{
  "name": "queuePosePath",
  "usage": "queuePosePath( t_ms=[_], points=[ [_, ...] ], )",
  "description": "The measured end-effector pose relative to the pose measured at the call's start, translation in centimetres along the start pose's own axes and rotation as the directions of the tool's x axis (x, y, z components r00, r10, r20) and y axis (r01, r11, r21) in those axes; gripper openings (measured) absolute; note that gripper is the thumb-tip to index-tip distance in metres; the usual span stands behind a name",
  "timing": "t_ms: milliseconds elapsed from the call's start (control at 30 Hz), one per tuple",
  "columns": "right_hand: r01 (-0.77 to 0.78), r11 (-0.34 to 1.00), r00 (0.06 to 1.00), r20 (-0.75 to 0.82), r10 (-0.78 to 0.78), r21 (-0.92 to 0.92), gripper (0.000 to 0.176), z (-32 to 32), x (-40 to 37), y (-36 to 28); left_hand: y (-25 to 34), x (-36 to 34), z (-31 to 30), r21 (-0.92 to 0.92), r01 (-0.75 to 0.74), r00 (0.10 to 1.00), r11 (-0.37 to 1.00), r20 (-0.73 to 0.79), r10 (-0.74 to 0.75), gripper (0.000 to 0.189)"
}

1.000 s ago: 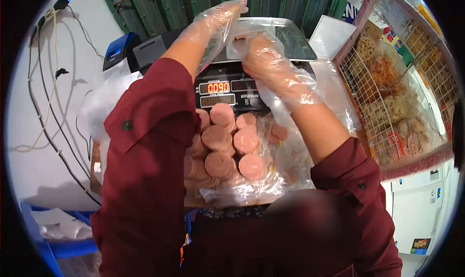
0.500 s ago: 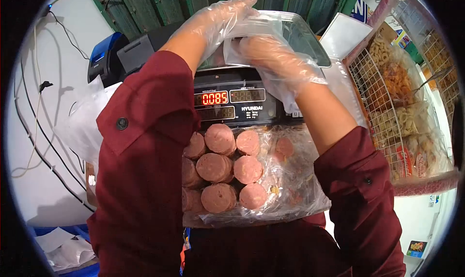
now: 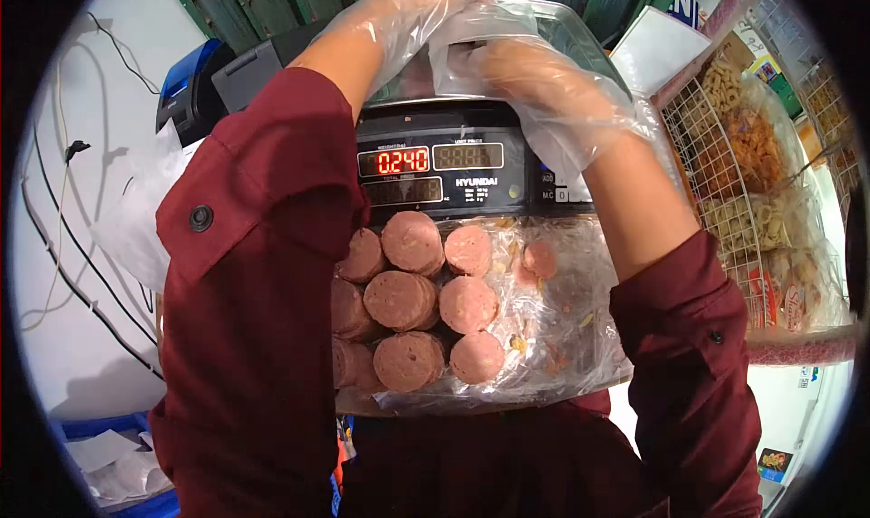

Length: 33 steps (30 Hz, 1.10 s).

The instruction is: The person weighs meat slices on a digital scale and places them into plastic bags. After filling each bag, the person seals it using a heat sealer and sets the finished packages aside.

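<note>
Both my hands wear loose clear plastic gloves over the metal pan of a HYUNDAI scale. My left hand reaches across the pan with its fingers stretched to the right, tips near the top edge of the view. My right hand comes from the right, its fingers bent around a clear plastic bag and partly hidden by it. What lies in the bag cannot be made out. The red weight display reads 0.240. Below the scale, stacks of round pink sausage slices lie on a plastic sheet.
A single slice lies right of the stacks. At the right stands a wire basket with bagged snacks. A black and blue machine is at the left, near hanging cables. A blue bin holds white paper.
The scale reading has gone from 0.085 to 0.240. My left hand has moved slightly up, and my right hand slightly right with the bag. The view has shifted a little.
</note>
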State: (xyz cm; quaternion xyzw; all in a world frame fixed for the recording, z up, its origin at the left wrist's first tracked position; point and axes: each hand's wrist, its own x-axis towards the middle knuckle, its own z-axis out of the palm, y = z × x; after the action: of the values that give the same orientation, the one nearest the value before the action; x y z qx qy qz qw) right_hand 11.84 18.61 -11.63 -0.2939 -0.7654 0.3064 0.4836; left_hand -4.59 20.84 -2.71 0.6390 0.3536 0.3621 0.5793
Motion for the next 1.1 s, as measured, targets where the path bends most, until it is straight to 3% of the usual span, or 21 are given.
queuePosePath(
  t_ms=[133, 200, 300, 433, 500, 533, 600, 667, 700, 767, 800, 867, 900, 933, 967, 1000, 1067, 1100],
  points=[
    [0.026, 0.970, 1.000, 0.012, -0.024, -0.244, 0.034, 0.0, 0.4, -0.5, 0.1, -0.6, -0.2, 0.049, -0.044, 0.998, 0.998, 0.035, 0.042, 0.053],
    [0.030, 0.907, 1.000, 0.010, -0.029, -0.420, 0.034, 0.5, 1.7, -0.4, -0.7, 0.4, -0.6, -0.073, 0.001, 0.998, 0.997, 0.066, 0.004, 0.053],
    [0.024, 0.721, 1.000, 0.024, -0.011, -0.692, 0.035, 1.6, 4.7, 1.1, -0.4, 0.1, -0.4, -0.148, 0.063, 0.995, 0.987, 0.089, -0.050, 0.052],
    [0.063, 0.452, 0.997, 0.074, 0.007, -0.890, 0.035, 2.3, 7.3, 3.8, 0.0, 0.0, 0.0, -0.077, 0.034, 0.996, 0.996, 0.081, -0.027, 0.052],
    [-0.034, 0.478, 0.999, -0.017, 0.041, -0.878, 0.039, 2.4, 7.3, 3.6, 0.5, -0.6, 0.5, 0.121, 0.007, 1.000, 0.993, -0.029, -0.004, 0.046],
    [-0.036, 0.469, 0.999, -0.020, 0.038, -0.882, 0.039, 2.1, 6.6, 3.1, -2.5, 2.3, -1.8, 0.370, -0.149, 0.989, 0.917, 0.052, 0.140, 0.063],
    [-0.041, 0.863, 0.999, -0.045, 0.021, -0.503, 0.038, 1.1, 4.7, 2.5, -2.6, 2.3, -1.3, 0.351, -0.087, 0.996, 0.932, 0.010, 0.089, 0.062],
    [-0.012, 0.999, 0.997, -0.072, 0.015, 0.033, 0.038, 0.9, 3.0, 1.7, -1.9, 1.8, -0.8, 0.350, -0.006, 0.999, 0.937, -0.043, 0.023, 0.066],
    [-0.009, 0.999, 0.997, -0.074, 0.011, 0.032, 0.038, 1.3, 2.6, -0.1, -2.1, 2.1, -0.8, 0.353, -0.009, 0.999, 0.936, -0.043, 0.025, 0.066],
    [-0.348, 0.937, 0.937, -0.014, 0.349, 0.036, 0.066, 1.6, 2.6, -3.3, -2.7, 2.8, -1.0, 0.308, 0.014, 0.998, 0.951, -0.064, 0.006, 0.065],
    [-0.344, 0.938, 0.939, -0.011, 0.345, 0.036, 0.066, 1.4, 2.3, -2.2, -3.0, 2.9, -1.2, 0.310, 0.013, 0.998, 0.951, -0.067, 0.009, 0.065],
    [-0.119, 0.993, 0.991, 0.067, 0.120, -0.006, 0.061, 1.5, 1.9, -0.8, -3.3, 2.8, -1.5, 0.246, -0.002, 0.997, 0.969, -0.073, 0.021, 0.063],
    [-0.117, 0.993, 0.991, 0.070, 0.117, -0.006, 0.061, 1.7, 1.9, -1.3, -3.2, 2.8, -1.7, 0.246, -0.003, 0.997, 0.969, -0.077, 0.022, 0.063],
    [-0.143, 0.941, 0.988, 0.016, 0.155, -0.306, 0.061, 2.0, 1.6, -1.9, -3.1, 2.8, -1.9, 0.271, -0.014, 0.998, 0.963, -0.052, 0.030, 0.063],
    [-0.169, 0.800, 0.984, -0.048, 0.174, -0.576, 0.060, 2.1, 1.6, -3.3, -3.0, 2.8, -2.1, 0.295, -0.028, 0.999, 0.955, -0.026, 0.037, 0.064],
    [-0.169, 0.799, 0.984, -0.049, 0.173, -0.577, 0.060, 1.9, 1.6, -4.2, -2.8, 2.5, -2.0, 0.295, -0.030, 0.999, 0.955, -0.025, 0.039, 0.064],
    [-0.268, 0.781, 0.932, 0.052, 0.358, -0.564, 0.061, 1.5, 1.6, -5.4, -2.7, 1.8, -1.8, 0.355, -0.043, 0.997, 0.934, -0.050, 0.065, 0.067],
    [-0.268, 0.780, 0.933, 0.049, 0.356, -0.566, 0.061, 1.5, 1.6, -4.6, -2.6, 1.4, -1.6, 0.356, -0.048, 0.997, 0.933, -0.047, 0.069, 0.067]
  ],
)
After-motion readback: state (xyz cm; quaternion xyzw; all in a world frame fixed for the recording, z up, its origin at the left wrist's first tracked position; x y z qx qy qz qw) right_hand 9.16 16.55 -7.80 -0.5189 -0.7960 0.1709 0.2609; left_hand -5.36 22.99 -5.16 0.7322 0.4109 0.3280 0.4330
